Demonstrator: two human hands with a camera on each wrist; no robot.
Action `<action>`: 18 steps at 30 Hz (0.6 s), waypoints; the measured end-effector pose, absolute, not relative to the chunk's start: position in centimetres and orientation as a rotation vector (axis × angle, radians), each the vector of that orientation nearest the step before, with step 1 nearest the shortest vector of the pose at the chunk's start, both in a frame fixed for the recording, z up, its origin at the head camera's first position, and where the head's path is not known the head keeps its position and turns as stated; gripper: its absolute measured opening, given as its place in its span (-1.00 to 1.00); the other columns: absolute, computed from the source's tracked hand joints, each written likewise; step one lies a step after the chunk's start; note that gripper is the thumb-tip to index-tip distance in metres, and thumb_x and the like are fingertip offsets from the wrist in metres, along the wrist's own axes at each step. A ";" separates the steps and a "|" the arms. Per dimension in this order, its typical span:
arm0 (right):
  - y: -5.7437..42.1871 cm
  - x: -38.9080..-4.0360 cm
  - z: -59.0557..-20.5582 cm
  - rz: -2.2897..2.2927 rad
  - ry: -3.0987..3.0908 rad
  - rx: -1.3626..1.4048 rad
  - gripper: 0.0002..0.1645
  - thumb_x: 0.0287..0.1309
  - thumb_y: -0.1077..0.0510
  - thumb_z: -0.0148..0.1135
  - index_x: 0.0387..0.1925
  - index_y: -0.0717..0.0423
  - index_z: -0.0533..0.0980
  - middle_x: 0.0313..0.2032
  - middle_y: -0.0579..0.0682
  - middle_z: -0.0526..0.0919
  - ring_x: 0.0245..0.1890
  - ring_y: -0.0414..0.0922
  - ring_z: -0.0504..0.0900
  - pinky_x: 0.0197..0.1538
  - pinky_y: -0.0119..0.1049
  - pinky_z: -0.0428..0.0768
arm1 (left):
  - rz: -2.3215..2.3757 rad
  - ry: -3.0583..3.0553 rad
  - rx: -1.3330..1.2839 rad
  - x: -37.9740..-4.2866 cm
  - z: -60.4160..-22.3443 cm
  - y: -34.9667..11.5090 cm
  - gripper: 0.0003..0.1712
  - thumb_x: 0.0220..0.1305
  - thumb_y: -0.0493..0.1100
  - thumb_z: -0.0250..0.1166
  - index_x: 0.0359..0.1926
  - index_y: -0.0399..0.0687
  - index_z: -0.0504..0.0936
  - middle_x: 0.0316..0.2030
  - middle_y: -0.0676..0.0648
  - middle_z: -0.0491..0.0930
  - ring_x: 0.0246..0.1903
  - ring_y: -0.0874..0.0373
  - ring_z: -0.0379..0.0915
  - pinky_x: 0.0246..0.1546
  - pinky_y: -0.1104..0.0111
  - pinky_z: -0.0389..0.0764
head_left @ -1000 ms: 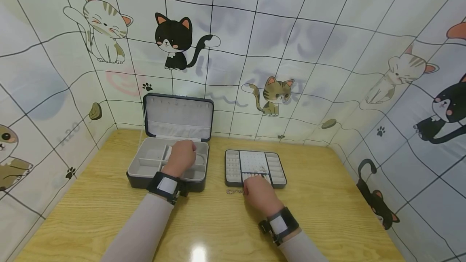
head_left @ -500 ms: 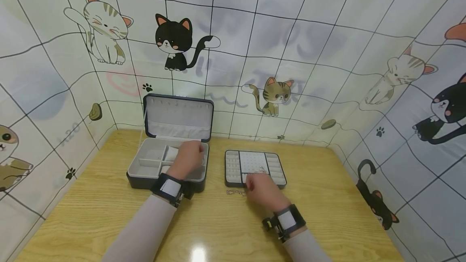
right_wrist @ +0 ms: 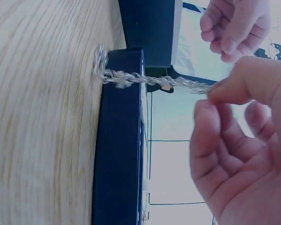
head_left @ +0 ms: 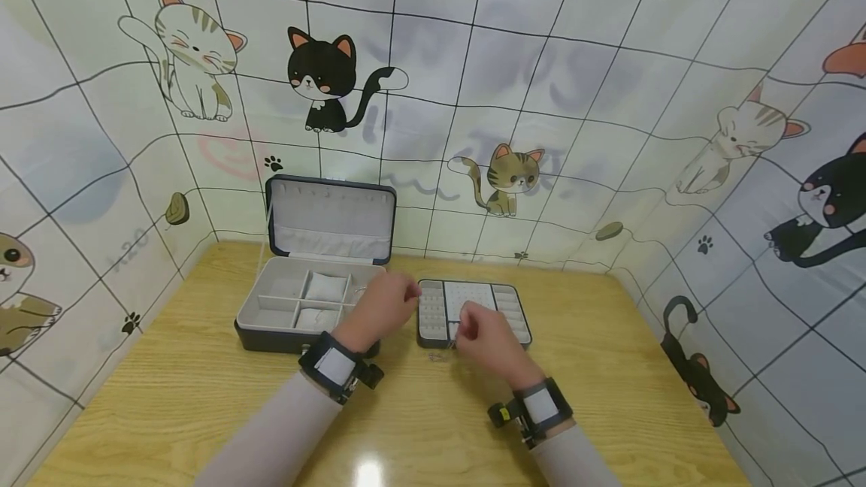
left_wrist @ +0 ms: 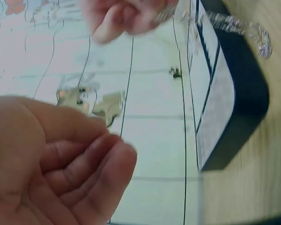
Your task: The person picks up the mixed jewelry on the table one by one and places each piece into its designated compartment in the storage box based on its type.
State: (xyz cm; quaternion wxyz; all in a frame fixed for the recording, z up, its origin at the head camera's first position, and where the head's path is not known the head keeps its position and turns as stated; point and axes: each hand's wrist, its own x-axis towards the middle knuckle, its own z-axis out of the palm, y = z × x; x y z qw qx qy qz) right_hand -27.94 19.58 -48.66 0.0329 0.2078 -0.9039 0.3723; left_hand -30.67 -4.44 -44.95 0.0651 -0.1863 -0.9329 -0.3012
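My right hand (head_left: 489, 337) pinches one end of a silver chain (right_wrist: 152, 80) between thumb and forefinger. The chain hangs down past the tray's side, its lower end bunched by the tabletop in the right wrist view. Behind that hand lies a shallow dark-blue jewelry tray (head_left: 433, 314) with white ring rolls and small compartments. My left hand (head_left: 384, 307) hovers between the jewelry box (head_left: 274, 340) and the tray, fingers loosely curled, with nothing visible in them. The box's lid is up; two small white cushions (head_left: 326, 288) sit in its compartments.
A wooden table (head_left: 406, 427) bears everything. Behind it and along the sides hangs a white grid-patterned cloth (head_left: 433, 96) printed with cartoon cats. The raised lid (head_left: 331, 220) stands near the back edge.
My left hand has come out of the jewelry box and moved right towards the tray, uncovering the cushions. My right hand has risen slightly, lifting one end of the chain.
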 end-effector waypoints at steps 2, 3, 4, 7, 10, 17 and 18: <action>19.5 -27.8 -48.5 1.220 -2.728 0.657 -0.61 0.04 0.40 0.34 -0.44 -0.06 0.32 -0.45 -0.17 0.55 -0.44 -0.22 0.51 -0.39 -0.41 0.46 | -0.963 -2.819 -0.648 -30.3 -44.9 -3.9 -0.93 0.40 -0.21 0.38 -0.24 -0.07 0.78 -0.37 0.03 0.66 -0.39 0.19 0.47 -0.35 0.35 0.54; 19.4 -27.8 -48.5 1.250 -2.702 0.666 -0.60 0.04 0.40 0.33 -0.44 -0.06 0.31 -0.44 -0.17 0.57 -0.44 -0.22 0.51 -0.39 -0.41 0.47 | -0.981 -2.823 -0.686 -30.2 -45.0 -3.6 -0.94 0.39 -0.21 0.39 -0.26 -0.05 0.77 -0.37 0.05 0.66 -0.40 0.21 0.47 -0.36 0.37 0.53; 19.4 -27.7 -48.5 1.276 -2.678 0.674 -0.60 0.05 0.41 0.33 -0.43 -0.05 0.30 -0.43 -0.17 0.57 -0.44 -0.22 0.51 -0.38 -0.41 0.47 | -0.991 -2.827 -0.731 -30.2 -45.2 -3.4 -0.93 0.38 -0.20 0.40 -0.29 -0.03 0.76 -0.39 0.06 0.66 -0.41 0.23 0.47 -0.37 0.38 0.53; 19.2 -27.6 -48.4 1.339 -2.606 0.700 -0.60 0.07 0.43 0.32 -0.42 -0.02 0.29 -0.41 -0.15 0.58 -0.41 -0.21 0.52 -0.36 -0.41 0.49 | -1.029 -2.852 -0.835 -30.1 -45.6 -2.7 -0.91 0.37 -0.18 0.42 -0.33 0.02 0.73 -0.43 0.10 0.64 -0.46 0.26 0.48 -0.40 0.40 0.54; 19.1 -27.5 -48.3 1.396 -2.539 0.737 -0.61 0.12 0.46 0.30 -0.41 0.03 0.28 -0.38 -0.10 0.60 -0.38 -0.18 0.55 -0.31 -0.39 0.55 | -1.061 -2.867 -0.911 -29.8 -46.0 -2.2 -0.88 0.36 -0.15 0.44 -0.36 0.06 0.71 -0.47 0.13 0.63 -0.48 0.28 0.48 -0.42 0.41 0.55; 18.9 -27.4 -48.3 1.501 -2.443 0.771 -0.60 0.16 0.52 0.27 -0.39 0.10 0.25 -0.35 -0.07 0.64 -0.32 -0.18 0.62 -0.20 -0.32 0.65 | -1.089 -2.834 -0.995 -29.4 -46.4 -1.6 -0.94 0.33 -0.10 0.48 -0.29 0.05 0.79 -0.46 0.18 0.66 -0.43 0.30 0.49 -0.33 0.43 0.57; 18.9 -27.5 -48.4 1.499 -2.435 0.774 -0.60 0.15 0.52 0.27 -0.39 0.10 0.25 -0.36 -0.07 0.65 -0.32 -0.19 0.62 -0.20 -0.32 0.66 | -1.090 -2.827 -1.010 -29.4 -46.4 -1.6 -0.94 0.34 -0.10 0.48 -0.28 0.05 0.80 -0.45 0.19 0.67 -0.42 0.31 0.50 -0.32 0.43 0.57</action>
